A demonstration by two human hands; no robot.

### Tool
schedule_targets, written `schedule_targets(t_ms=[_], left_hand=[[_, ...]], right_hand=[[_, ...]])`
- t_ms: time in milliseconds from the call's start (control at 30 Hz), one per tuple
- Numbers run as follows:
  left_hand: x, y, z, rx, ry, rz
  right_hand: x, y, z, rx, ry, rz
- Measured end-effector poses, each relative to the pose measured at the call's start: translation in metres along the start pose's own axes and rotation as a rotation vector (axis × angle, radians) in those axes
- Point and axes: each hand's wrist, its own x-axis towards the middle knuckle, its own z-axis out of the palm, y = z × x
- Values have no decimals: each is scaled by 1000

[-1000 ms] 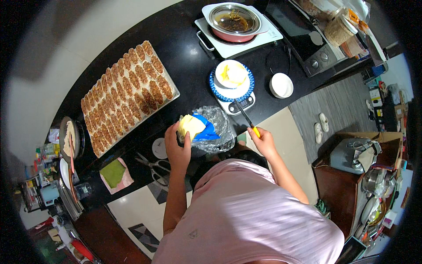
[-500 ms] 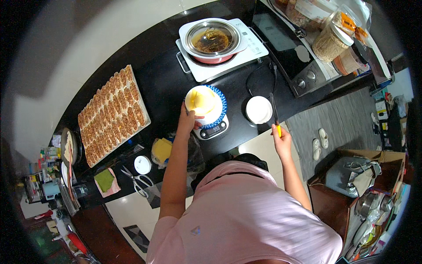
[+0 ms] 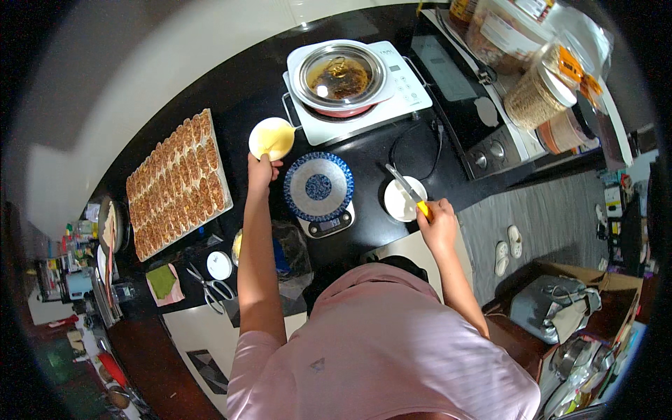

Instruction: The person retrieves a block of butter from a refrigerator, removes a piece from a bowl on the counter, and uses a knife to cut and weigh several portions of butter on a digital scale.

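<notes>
My left hand [image 3: 262, 170] grips a small white bowl [image 3: 256, 131] with pale yellow contents, held over the black counter left of the scale. On the kitchen scale [image 3: 332, 225] rests a blue-and-white patterned plate [image 3: 318, 186] with nothing on it. My right hand [image 3: 439, 222] is closed round the yellow handle of a knife [image 3: 423, 208]. Its blade slants across the top of a white round dish [image 3: 396, 207]; whether it touches the rim I cannot tell. A yellow block [image 3: 236, 248] in wrapping is mostly hidden by my left forearm.
A tray of rows of brown-topped pieces [image 3: 178, 185] lies at left. Behind, a lidded pot [image 3: 339, 73] stands on a white hot plate [image 3: 406, 82]. Scissors [image 3: 208, 285], a white lid [image 3: 219, 265] and a green-pink cloth [image 3: 164, 283] lie near left. An oven with jars [image 3: 539, 95] on it stands right.
My left hand has lifted the white bowl off the plate on the scale and moved it left and away from me. The knife in my right hand has swung over the white dish.
</notes>
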Motion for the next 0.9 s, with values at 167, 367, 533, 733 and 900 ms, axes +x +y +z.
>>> schedule_targets(t_ms=[167,367,533,733,900], left_hand=[[41,-22,10,-60,119,-70],[58,-35,10,-112,138,-84],[64,-33,6,-134,69,-90],[36,-37,-9,-278,89,-201],[-86,-26,-37,-43,97,120]], right_hand=[[5,-2,8,-33,0,-58],[10,-1,7,-47,-14,-38],[14,-3,8,-7,-3,-14],[23,22,27,146,7,159],[18,59,54,300,-157,180]])
